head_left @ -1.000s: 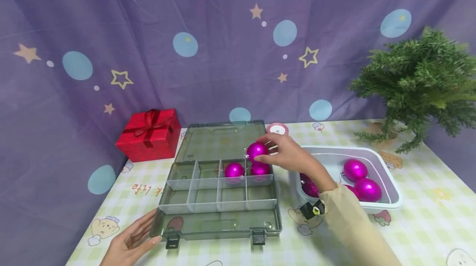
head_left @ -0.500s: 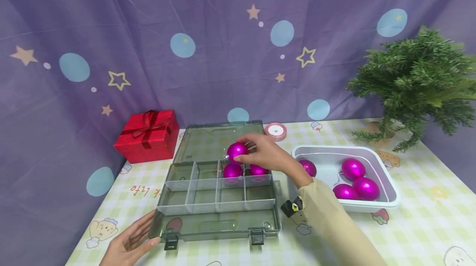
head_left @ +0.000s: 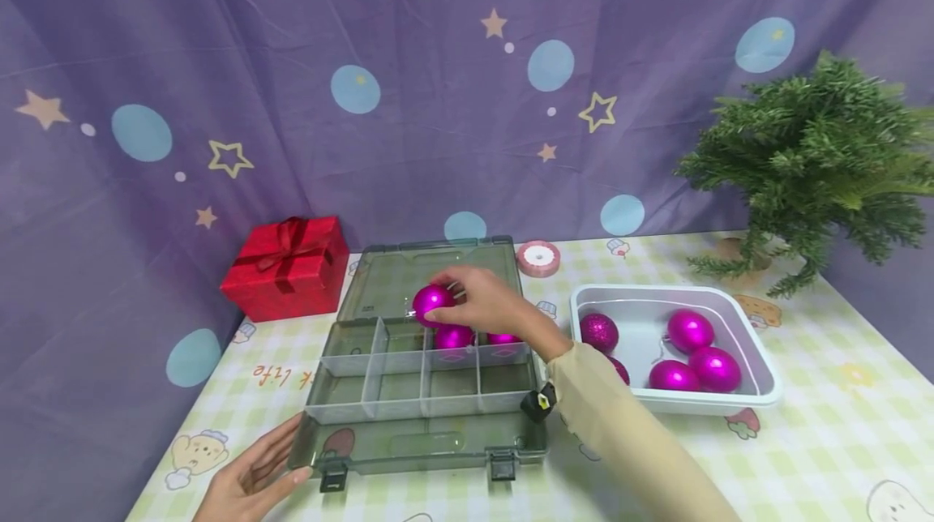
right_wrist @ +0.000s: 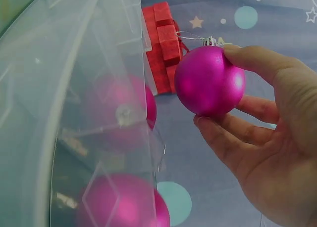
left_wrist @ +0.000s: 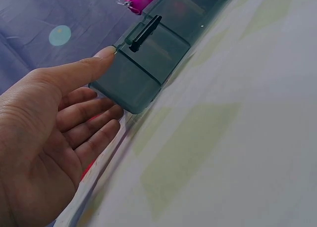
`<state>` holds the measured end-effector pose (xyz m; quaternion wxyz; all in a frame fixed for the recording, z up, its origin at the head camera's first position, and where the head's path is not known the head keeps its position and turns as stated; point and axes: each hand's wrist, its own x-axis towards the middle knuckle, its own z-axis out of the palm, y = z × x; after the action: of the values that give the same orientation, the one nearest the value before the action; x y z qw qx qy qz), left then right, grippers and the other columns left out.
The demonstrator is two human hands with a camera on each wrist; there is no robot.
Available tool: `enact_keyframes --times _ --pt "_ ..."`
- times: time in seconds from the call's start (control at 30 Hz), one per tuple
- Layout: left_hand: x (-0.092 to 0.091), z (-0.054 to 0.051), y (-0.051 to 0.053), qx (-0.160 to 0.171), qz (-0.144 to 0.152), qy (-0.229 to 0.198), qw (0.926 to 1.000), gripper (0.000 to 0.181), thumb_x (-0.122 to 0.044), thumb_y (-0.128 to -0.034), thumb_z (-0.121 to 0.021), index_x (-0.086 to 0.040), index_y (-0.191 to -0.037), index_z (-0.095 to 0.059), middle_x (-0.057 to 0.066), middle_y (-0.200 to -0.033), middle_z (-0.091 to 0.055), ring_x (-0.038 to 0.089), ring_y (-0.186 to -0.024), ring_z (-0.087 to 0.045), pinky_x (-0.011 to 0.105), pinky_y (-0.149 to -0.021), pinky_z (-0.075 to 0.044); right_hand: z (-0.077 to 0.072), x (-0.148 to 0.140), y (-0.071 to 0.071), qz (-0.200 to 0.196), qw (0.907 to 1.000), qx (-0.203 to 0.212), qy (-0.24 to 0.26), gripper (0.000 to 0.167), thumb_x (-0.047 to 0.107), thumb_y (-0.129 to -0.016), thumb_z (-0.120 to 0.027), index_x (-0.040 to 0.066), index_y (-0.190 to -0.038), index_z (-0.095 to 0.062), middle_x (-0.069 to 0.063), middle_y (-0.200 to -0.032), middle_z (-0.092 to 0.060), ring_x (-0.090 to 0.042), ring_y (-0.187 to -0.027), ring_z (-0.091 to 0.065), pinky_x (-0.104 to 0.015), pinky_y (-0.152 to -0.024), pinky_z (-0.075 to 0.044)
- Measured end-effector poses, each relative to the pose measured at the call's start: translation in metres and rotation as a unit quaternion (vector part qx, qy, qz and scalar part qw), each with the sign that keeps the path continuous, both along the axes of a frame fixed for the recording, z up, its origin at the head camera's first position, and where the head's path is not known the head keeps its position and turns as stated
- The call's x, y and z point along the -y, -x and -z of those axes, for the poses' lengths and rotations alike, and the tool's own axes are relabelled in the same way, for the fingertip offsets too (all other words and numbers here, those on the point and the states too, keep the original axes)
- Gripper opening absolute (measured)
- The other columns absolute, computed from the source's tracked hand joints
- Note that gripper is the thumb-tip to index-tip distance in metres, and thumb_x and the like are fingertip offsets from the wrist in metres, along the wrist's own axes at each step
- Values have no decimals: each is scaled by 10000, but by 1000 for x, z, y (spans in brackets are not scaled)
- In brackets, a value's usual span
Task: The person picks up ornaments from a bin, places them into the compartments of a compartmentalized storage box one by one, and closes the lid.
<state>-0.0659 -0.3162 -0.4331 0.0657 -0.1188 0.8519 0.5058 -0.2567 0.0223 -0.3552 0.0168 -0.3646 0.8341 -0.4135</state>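
My right hand holds a shiny magenta Christmas ball between thumb and fingertips, just above the back row of a grey see-through compartment box. In the right wrist view the ball's silver cap and thread loop show beside the thumb. Two more magenta balls sit in back-row compartments, one in the third from the left, the other in the rightmost, partly hidden. At the box's front left corner my left hand rests with fingers extended, its thumb touching the corner.
Right of the box stands a white tub with several magenta balls, some glittery. Behind are a ribbon roll and the box's opened lid. A red gift box is back left, an artificial tree back right.
The right hand has carried the Christmas ball leftward, from over the rightmost back compartment toward the second from the left. The left hand stays at the box corner.
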Motion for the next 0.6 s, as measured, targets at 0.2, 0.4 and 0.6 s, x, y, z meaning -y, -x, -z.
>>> enact_keyframes --times 0.2,0.4,0.6 --pt "0 0 0 46 1 9 10000 879 -518 -887 -798 -123 -1581 -429 148 -1575 -448 335 -1418 -439 118 -943 -461 -1 15 1 -79 9999 -3 -72 482 239 -928 -811 -17 -1306 -657 -136 -1231 -701 -240 -1129 -659 -278 -935 -557" --pt "0 1 0 97 -8 113 9999 898 -541 -884 -792 -118 -1585 -423 159 -1581 -439 358 -1422 -437 117 -941 -459 -2 28 0 -152 9998 82 -116 511 233 -928 -815 -42 -1324 -645 -149 -1255 -693 -242 -1122 -665 -259 -928 -557" --pt "0 1 1 47 17 117 9999 896 -536 -887 -791 -117 -1587 -420 157 -1583 -437 352 -1422 -434 116 -948 -456 -1 34 -2 -91 9992 243 -314 507 255 -936 -813 0 -1340 -643 -125 -1261 -694 -207 -1125 -663 -253 -932 -551"
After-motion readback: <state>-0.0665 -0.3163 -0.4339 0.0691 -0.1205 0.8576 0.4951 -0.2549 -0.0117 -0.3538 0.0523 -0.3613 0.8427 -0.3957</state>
